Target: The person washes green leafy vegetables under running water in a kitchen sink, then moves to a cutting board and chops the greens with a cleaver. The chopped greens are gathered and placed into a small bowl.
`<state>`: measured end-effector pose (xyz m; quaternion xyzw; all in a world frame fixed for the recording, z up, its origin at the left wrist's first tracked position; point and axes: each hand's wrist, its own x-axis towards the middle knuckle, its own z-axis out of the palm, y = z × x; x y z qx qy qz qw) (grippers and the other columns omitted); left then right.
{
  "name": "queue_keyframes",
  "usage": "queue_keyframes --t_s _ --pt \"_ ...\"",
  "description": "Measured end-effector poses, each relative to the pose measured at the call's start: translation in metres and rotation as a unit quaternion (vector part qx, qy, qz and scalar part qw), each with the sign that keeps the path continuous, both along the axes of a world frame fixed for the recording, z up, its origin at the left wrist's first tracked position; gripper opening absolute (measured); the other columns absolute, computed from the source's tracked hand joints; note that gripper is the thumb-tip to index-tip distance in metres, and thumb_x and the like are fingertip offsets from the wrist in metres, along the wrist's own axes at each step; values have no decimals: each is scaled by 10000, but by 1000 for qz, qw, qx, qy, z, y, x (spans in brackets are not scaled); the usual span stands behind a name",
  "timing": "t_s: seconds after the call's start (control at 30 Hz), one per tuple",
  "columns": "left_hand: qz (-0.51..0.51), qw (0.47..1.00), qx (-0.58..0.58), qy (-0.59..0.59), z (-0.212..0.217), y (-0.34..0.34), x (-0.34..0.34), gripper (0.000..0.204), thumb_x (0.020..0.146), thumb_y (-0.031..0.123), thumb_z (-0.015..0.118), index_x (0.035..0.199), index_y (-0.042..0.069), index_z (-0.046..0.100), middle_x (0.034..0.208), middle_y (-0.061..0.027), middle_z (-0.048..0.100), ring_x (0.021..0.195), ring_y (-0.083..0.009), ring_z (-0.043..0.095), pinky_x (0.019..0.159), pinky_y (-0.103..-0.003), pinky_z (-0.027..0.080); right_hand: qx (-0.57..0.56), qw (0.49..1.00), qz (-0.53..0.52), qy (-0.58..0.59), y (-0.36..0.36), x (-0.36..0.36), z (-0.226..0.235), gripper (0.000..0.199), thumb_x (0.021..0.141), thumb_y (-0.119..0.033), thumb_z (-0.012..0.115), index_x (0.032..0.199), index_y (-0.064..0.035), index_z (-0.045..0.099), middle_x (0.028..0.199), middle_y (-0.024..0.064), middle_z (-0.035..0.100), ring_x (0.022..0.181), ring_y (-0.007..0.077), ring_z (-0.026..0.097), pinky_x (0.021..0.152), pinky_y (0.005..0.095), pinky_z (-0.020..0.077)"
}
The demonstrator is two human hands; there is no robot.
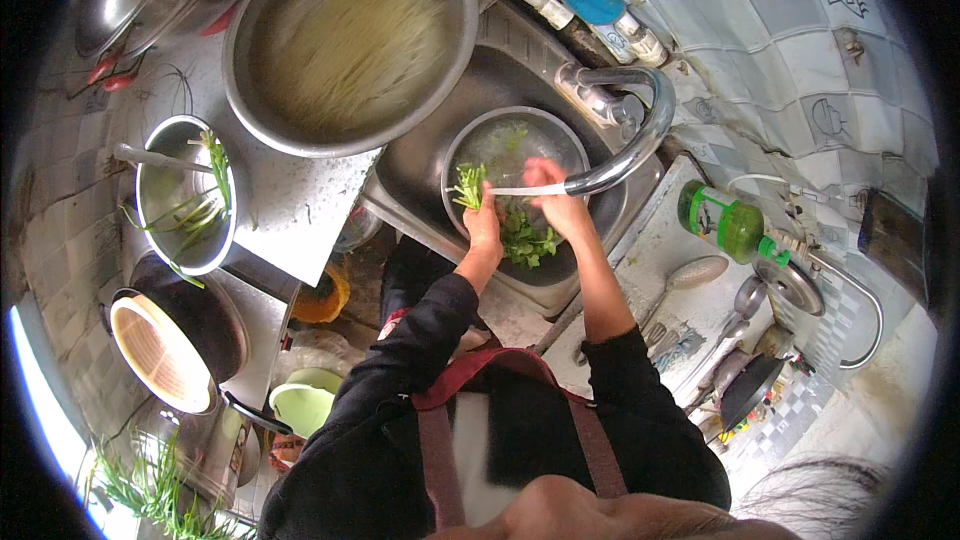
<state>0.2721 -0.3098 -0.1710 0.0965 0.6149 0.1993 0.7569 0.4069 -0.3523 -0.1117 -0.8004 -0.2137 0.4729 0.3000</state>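
Note:
My left hand (pixel 484 228) is closed around a bunch of leafy greens (pixel 468 186), with pale cut stems sticking up past the fingers. Beside it, my right hand (pixel 552 190) is by the white spout end of the curved chrome faucet (pixel 660 105); motion blurs its fingers. Both hands are over a round metal basin (pixel 480 132) standing in the steel sink (pixel 415 140). Under my hands, more green leaves (pixel 530 240) lie in the basin, and a few float near its far side.
A wide metal bowl (pixel 240 90) of pale noodle-like strands in liquid stands left of the sink. Farther left are a metal pot (pixel 146 202) with green stalks and a woven basket (pixel 150 355). A green bottle (pixel 738 228) and a skimmer (pixel 697 272) lie to the right.

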Motion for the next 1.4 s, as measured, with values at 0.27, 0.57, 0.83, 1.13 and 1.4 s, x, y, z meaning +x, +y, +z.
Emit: queue_keyframes --t_s 0.27,0.57,0.83,1.13,1.4 --pt "28 999 17 -6 33 -3 -18 323 969 410 677 916 96 622 733 24 556 583 -89 464 533 -264 372 99 842 130 -514 55 -22 -151 385 904 -276 684 1160 5 621 1108 240 655 1060 401 621 927 472 489" --pt "25 998 51 -20 32 -5 -23 300 955 407 697 983 117 626 795 35 579 642 -89 498 576 -256 391 -18 977 107 184 -5 -22 -169 155 1002 -175 554 930 -50 612 763 7 600 692 143 554 604 305 427" --pt "-28 990 78 -110 13 -16 -18 699 937 403 719 1448 46 401 1358 -70 552 1231 -187 524 1063 -348 390 133 987 -31 82 -13 -84 -19 633 1090 -486 265 1444 24 391 1425 298 467 1366 385 437 1141 428 327" --pt "39 976 212 2 7 -10 -19 309 1000 341 644 1037 34 635 880 -7 661 733 -152 646 663 -297 517 116 965 58 228 -1 -56 65 622 1086 -424 383 1516 23 339 1527 212 423 1426 298 407 1150 381 369" --pt "-16 984 166 -69 60 -1 -50 325 1042 332 575 804 129 485 597 43 398 492 -88 363 467 -277 330 156 870 121 -451 58 1 -105 340 877 -215 711 1162 -44 638 1035 217 667 902 386 640 785 434 523"
